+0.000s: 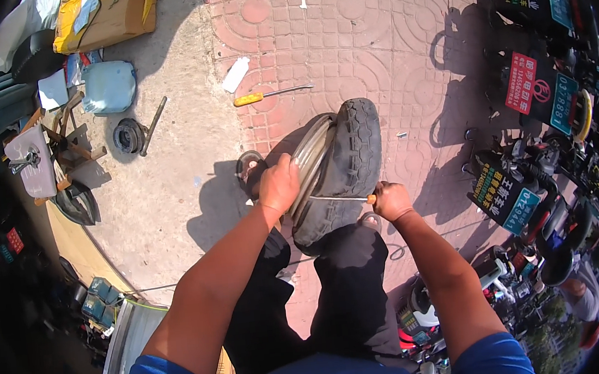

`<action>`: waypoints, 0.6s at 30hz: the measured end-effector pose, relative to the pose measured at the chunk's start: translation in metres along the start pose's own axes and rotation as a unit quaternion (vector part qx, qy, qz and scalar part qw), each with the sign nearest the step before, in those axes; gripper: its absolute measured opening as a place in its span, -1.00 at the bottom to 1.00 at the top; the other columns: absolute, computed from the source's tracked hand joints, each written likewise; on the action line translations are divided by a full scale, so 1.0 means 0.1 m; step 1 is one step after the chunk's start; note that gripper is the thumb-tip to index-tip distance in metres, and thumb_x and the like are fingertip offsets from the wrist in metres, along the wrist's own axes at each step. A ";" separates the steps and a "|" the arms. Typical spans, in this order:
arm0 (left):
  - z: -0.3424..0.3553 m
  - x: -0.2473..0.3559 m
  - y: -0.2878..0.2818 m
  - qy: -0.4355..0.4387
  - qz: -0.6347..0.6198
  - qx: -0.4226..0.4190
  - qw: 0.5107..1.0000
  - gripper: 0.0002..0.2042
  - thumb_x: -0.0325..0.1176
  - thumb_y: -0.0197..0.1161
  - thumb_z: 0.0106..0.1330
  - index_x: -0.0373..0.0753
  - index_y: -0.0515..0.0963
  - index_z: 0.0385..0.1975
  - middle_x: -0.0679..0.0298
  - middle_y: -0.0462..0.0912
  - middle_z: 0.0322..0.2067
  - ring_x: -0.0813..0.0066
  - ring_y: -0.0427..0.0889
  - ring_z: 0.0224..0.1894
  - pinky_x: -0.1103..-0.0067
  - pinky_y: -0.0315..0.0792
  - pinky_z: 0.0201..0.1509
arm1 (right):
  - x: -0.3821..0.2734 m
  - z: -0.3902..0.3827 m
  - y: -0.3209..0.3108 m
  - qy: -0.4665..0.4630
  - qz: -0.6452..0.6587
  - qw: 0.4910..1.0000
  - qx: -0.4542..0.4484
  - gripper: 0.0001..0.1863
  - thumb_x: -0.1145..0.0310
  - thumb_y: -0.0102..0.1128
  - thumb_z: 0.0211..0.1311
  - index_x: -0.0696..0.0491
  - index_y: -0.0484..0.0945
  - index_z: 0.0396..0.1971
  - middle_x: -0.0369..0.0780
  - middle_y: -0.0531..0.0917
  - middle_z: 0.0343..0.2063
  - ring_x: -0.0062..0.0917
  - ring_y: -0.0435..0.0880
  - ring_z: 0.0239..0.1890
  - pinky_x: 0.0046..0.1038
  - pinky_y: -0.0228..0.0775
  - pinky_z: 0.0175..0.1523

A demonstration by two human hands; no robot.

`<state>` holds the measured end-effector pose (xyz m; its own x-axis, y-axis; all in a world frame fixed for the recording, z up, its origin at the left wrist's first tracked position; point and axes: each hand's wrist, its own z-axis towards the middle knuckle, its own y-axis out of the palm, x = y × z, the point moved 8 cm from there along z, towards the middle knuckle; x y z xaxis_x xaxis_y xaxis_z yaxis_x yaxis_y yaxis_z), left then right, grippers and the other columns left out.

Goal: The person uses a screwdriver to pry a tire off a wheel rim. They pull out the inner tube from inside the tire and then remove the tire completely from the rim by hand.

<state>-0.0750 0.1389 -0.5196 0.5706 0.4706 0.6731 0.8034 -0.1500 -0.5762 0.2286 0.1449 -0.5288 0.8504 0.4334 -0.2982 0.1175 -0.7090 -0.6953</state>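
Observation:
A black treaded tyre [352,175] lies between my legs, partly off a metal wheel rim [311,153]. My left hand [278,185] is closed on the left side of the rim. My right hand [391,200] grips the orange handle of a screwdriver, whose long shaft [340,199] reaches leftward across the tyre to the rim. A second screwdriver with a yellow handle [248,99] lies on the paving above the wheel. A sandalled foot [248,164] shows left of the wheel, partly hidden.
At left are a small stool [29,166], round metal part [127,136], dark bar [153,125], pale blue seat [106,86] and yellow-taped carton [107,29]. Parked scooters [552,191] line the right. A person [580,293] is at lower right. A cable [154,289] crosses the ground.

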 end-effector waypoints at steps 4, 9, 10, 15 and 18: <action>-0.16 0.28 0.18 0.010 -0.012 -0.008 1.000 -0.79 -0.23 0.07 0.50 -0.26 0.40 -0.27 -0.16 0.61 -0.56 -0.29 0.61 -0.44 -0.05 0.46 -0.31 | 0.21 -0.38 -0.15 0.051 -0.020 0.998 -0.015 -0.77 0.22 0.25 0.14 0.07 0.57 -0.35 -0.09 0.72 -0.45 -0.19 0.75 -0.41 -0.20 0.60 -0.28; -0.38 0.36 0.35 0.019 -0.009 -0.009 1.000 -0.79 -0.23 0.09 0.50 -0.25 0.40 -0.28 -0.14 0.61 -0.58 -0.26 0.62 -0.47 -0.03 0.47 -0.34 | 0.23 -0.78 -0.23 0.089 -0.011 0.995 -0.035 -0.78 0.29 0.18 0.18 0.05 0.65 -0.24 -0.05 0.74 -0.40 -0.16 0.77 -0.38 -0.18 0.61 -0.25; -0.48 0.37 0.39 0.018 -0.002 -0.010 1.000 -0.79 -0.23 0.10 0.49 -0.25 0.41 -0.28 -0.13 0.61 -0.58 -0.25 0.62 -0.47 -0.03 0.48 -0.34 | 0.15 -0.89 -0.23 0.092 -0.010 0.995 -0.038 -0.78 0.29 0.18 0.18 0.05 0.65 -0.24 -0.05 0.74 -0.40 -0.16 0.77 -0.38 -0.18 0.61 -0.25; -0.51 0.41 0.47 0.022 0.001 -0.016 1.000 -0.79 -0.22 0.14 0.45 -0.24 0.42 -0.27 -0.13 0.62 -0.57 -0.26 0.63 -0.47 -0.04 0.48 -0.35 | 0.14 -1.23 -0.22 0.138 -0.029 0.987 -0.081 -0.79 0.24 0.23 0.18 0.05 0.64 -0.29 -0.06 0.75 -0.41 -0.16 0.78 -0.35 -0.17 0.61 -0.23; -0.64 0.50 0.56 0.007 -0.030 -0.024 0.999 -0.77 -0.20 0.14 0.46 -0.25 0.42 -0.28 -0.15 0.62 -0.55 -0.29 0.62 -0.45 -0.04 0.48 -0.34 | 0.13 -1.45 -0.24 0.174 -0.022 0.979 -0.107 -0.76 0.17 0.23 0.24 0.05 0.64 -0.31 -0.07 0.75 -0.42 -0.15 0.77 -0.34 -0.16 0.60 -0.22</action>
<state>0.0090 0.0987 -0.4886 0.5236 0.4671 0.7125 0.8431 -0.1639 -0.5121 0.3113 0.0865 -0.4213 0.9606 0.2781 -0.0043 0.2322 -0.8102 -0.5382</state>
